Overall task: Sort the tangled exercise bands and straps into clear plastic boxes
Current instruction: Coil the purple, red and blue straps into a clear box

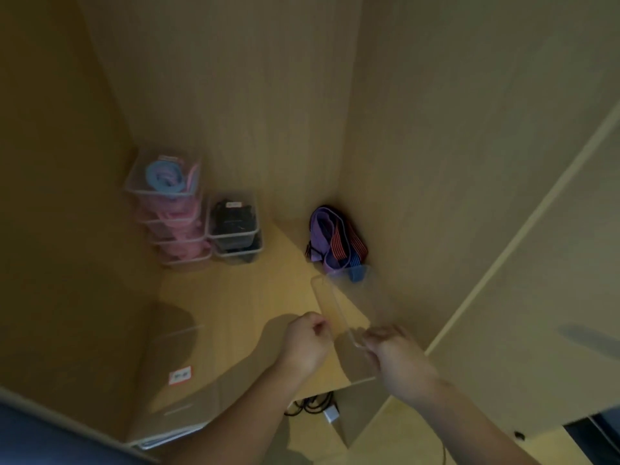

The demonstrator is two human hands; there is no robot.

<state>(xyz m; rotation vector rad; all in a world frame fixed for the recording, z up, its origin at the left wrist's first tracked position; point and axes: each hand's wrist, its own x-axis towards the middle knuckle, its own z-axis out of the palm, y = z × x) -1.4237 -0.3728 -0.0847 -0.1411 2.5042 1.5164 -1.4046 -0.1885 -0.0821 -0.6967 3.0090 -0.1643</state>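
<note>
Both forearms reach forward from the lower edge of the view over a wooden shelf (pixel 241 297) inside a cabinet. Left hand (pixel 307 344) is curled into a loose fist, fingers together, just beside the near edge of a clear plastic box (pixel 339 307); contact with the box cannot be confirmed. Right hand (pixel 399 357) has its fingers closed on the near right corner of the same box, which is tilted and almost invisible apart from its rim. Behind that box, in the back right corner of the shelf, lies one tangled bundle of straps (pixel 335 243): purple bands, orange-and-black striped bands and one blue end, the blue end seen through the box wall. At the back left stand two stacks of boxes: a stack of three (pixel 171 209) holding pink and light-blue bands, and a stack of two (pixel 235 229) holding black straps. One empty clear box with a red-bordered label (pixel 181 375) sits at the near left.
</note>
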